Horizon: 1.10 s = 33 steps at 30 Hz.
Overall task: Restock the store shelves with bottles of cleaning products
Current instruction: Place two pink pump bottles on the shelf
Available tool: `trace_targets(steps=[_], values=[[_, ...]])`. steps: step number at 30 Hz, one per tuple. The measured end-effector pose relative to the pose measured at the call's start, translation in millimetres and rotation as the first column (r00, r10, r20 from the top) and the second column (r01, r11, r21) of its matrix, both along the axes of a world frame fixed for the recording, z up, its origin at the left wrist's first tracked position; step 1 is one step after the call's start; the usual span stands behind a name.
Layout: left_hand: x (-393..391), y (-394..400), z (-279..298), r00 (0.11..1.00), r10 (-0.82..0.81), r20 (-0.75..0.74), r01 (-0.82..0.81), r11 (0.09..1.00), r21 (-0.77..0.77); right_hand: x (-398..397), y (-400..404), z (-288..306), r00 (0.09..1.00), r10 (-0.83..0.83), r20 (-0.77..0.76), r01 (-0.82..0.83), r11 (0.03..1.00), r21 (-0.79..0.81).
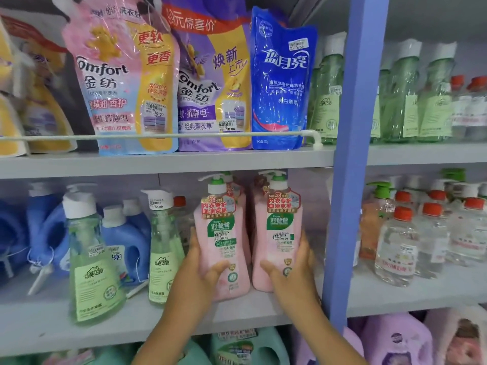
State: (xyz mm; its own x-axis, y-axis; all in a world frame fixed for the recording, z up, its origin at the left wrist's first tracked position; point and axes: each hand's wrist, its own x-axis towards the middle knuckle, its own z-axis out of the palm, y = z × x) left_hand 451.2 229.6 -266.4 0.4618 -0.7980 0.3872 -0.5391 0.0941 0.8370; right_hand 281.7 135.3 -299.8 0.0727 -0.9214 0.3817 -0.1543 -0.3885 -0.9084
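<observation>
Up from the bottom edge of the head view rise two bare forearms, both angled toward the middle grey metal shelf (131, 320), each ending at a pink plastic pump bottle. The left hand (200, 270) wraps the lower body of the left pink pump bottle (222, 248): its thumb lies across the front label and its fingers curl round the bottle's left side, a firm grip. The right hand (292, 267) mirrors it on the right pink pump bottle (279, 233), thumb on the front and fingers curled round the right side, near the blue upright post (353, 180). Both bottles stand upright, long axis vertical, white-and-green pump heads at the top with spouts pointing left, labels facing the camera; they sit side by side, apart, toward the right end of the shelf and back from its front edge. Whether the left bottle's base rests on the shelf is hard to tell. More pink bottles stand behind them, mostly hidden. Just left stands a clear green bottle with a white cap (164, 248), and another green bottle (92, 259) sits nearer the front edge, with blue jugs (126, 238) behind. Above, soft refill pouches (123, 75) lean behind a white rail (184, 135). Fingertips of both hands are hidden behind the bottles, and the lowest shelf's goods are cut off.
</observation>
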Motion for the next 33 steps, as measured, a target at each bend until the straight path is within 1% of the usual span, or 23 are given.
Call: trace_targets(steps=[5,9,11,13,15,18,20,24,29,33], values=[[5.1,-11.7,-0.4,0.998,-0.060,-0.018,0.061,0.997,0.036,2.9,-11.8,-7.3,0.998,-0.046,-0.032,0.046,0.999,0.009],[5.7,-22.5,-9.0,0.997,-0.057,-0.044,0.057,0.998,0.009,2.0,-17.4,-8.7,0.998,-0.049,-0.049,0.049,0.999,0.007],[6.8,-23.9,-12.7,0.994,-0.084,-0.076,0.086,0.996,0.027,2.2,-16.8,-8.7,0.997,-0.056,-0.054,0.056,0.998,-0.004],[5.5,-22.4,-21.2,0.991,-0.121,-0.063,0.125,0.989,0.073,1.2,-13.8,-11.4,0.997,-0.068,-0.046,0.067,0.997,-0.031],[0.9,-18.6,-28.8,0.997,-0.075,-0.034,0.078,0.992,0.099,-0.2,-9.9,-12.7,0.997,-0.067,-0.044,0.065,0.997,-0.045],[-0.6,-19.5,-32.3,0.999,-0.017,-0.041,0.019,0.998,0.057,-0.1,-11.6,-12.5,0.995,-0.068,-0.071,0.066,0.997,-0.032],[0.8,-21.2,-31.8,0.997,-0.013,-0.079,0.017,0.998,0.056,0.7,-15.1,-13.4,0.997,-0.057,-0.059,0.056,0.998,-0.016],[5.0,-22.7,-35.2,0.996,-0.030,-0.084,0.035,0.998,0.058,-0.3,-18.2,-15.9,0.997,-0.041,-0.061,0.040,0.999,-0.016],[7.5,-26.6,-26.0,0.980,-0.066,-0.185,0.075,0.996,0.041,1.5,-16.4,-15.0,0.992,-0.060,-0.110,0.060,0.998,-0.002],[3.7,-23.3,-27.7,0.992,-0.081,-0.094,0.085,0.996,0.041,0.0,-21.5,-10.4,0.987,-0.068,-0.143,0.068,0.998,-0.001]])
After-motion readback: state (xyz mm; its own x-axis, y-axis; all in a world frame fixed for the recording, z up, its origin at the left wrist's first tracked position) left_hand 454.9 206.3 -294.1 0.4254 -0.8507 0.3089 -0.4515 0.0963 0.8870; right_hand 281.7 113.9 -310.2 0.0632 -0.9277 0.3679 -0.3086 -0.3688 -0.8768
